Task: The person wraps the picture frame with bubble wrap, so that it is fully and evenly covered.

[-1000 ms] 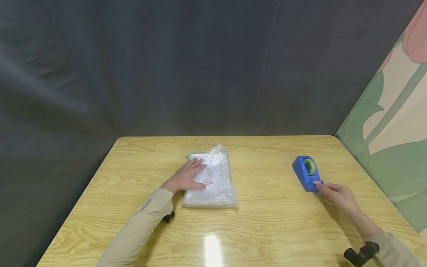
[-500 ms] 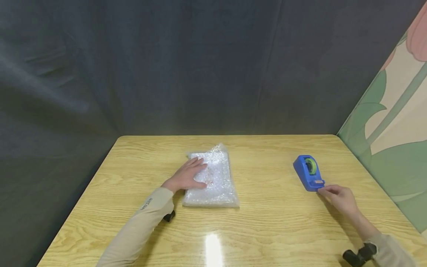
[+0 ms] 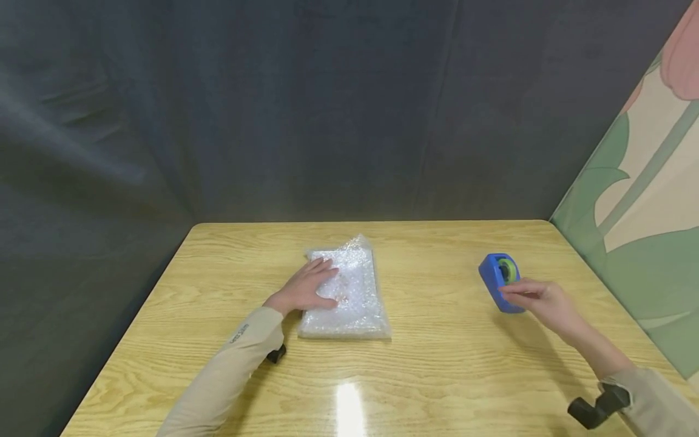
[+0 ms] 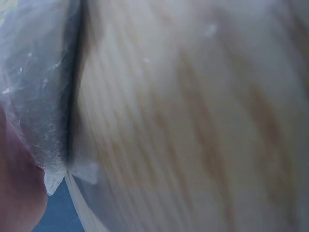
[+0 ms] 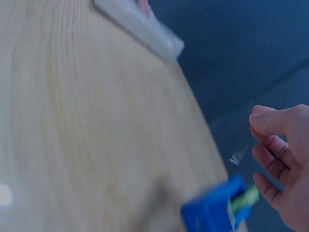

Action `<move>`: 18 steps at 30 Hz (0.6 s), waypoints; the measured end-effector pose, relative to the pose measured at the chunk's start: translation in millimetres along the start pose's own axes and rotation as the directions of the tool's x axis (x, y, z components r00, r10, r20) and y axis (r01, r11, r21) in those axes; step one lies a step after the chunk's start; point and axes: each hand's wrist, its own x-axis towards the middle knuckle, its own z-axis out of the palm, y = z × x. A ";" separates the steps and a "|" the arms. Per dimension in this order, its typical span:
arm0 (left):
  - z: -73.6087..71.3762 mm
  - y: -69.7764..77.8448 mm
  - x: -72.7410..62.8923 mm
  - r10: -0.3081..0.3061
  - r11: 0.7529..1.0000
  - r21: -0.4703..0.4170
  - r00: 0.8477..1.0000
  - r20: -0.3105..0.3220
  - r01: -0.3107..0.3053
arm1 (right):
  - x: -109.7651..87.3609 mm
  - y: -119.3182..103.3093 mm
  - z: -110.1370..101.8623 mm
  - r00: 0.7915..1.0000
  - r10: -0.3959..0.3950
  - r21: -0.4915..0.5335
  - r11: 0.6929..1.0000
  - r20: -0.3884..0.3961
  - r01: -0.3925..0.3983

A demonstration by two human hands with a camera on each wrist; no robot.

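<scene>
My left hand (image 3: 302, 292) rests spread on a flat, bubble-wrapped package (image 3: 357, 306) lying near the middle of the table. The package's side and a blurred part of the hand show in the left wrist view. At the right, my right hand (image 3: 543, 302) is raised over the front of a blue tape dispenser (image 3: 493, 286), partly covering it. Between its thumb and forefinger it pinches a short piece of clear tape (image 5: 236, 156), seen hanging in the right wrist view. A green-rimmed tape roll (image 3: 508, 271) sits in the dispenser.
The wooden table (image 3: 437, 364) ends at a dark curtain (image 3: 327, 121) behind and to the left. A wall with painted flowers (image 3: 650, 255) borders its right side.
My right hand has risen from the dispenser's front edge and moved slightly left and away from me, with the tape between its fingers. The left hand and package have stayed in place.
</scene>
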 end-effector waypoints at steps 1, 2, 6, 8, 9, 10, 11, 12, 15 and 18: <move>0.4 -1.0 0.1 0.000 1.000 0.002 1.000 0.000 0.000 | 4.6 -7.0 4.0 1.000 -0.011 -0.006 1.000 0.007 0.011; 0.5 -1.8 0.2 -0.003 1.000 0.003 1.000 0.003 0.003 | 9.1 -13.9 8.4 0.999 -0.031 -0.007 0.999 0.014 0.031; 1.3 -3.8 1.4 -0.011 1.000 0.007 1.000 0.015 0.011 | 29.6 -39.4 34.4 0.992 -0.122 0.033 0.992 0.021 0.122; 1.7 -3.9 1.5 -0.010 1.000 0.003 1.000 0.012 0.010 | 40.9 -51.0 51.5 0.988 -0.150 0.056 0.987 0.028 0.148; 1.8 -3.5 1.5 -0.007 1.000 -0.001 1.000 0.010 0.007 | 46.7 -57.0 60.9 0.987 -0.159 0.059 0.986 0.032 0.156; 1.6 -3.2 1.4 -0.007 1.000 0.001 1.000 0.014 0.007 | 52.7 -63.0 70.5 0.985 -0.166 0.064 0.984 0.037 0.163; 1.5 -2.8 1.4 -0.004 1.000 -0.003 1.000 0.011 0.004 | 58.1 -70.1 80.1 0.985 -0.165 0.074 0.984 0.046 0.162; 1.2 -2.2 1.1 -0.001 1.000 -0.006 1.000 0.011 0.001 | 63.5 -77.2 90.0 0.985 -0.165 0.095 0.983 0.052 0.159; 0.6 -0.8 0.8 -0.001 1.000 -0.018 1.000 0.006 0.001 | 79.2 -97.7 120.1 0.985 -0.163 0.206 0.967 0.063 0.147; 1.6 -0.4 1.8 -0.001 1.000 -0.023 1.000 0.001 0.001 | 92.1 -113.6 148.7 0.987 -0.149 0.334 0.935 0.065 0.119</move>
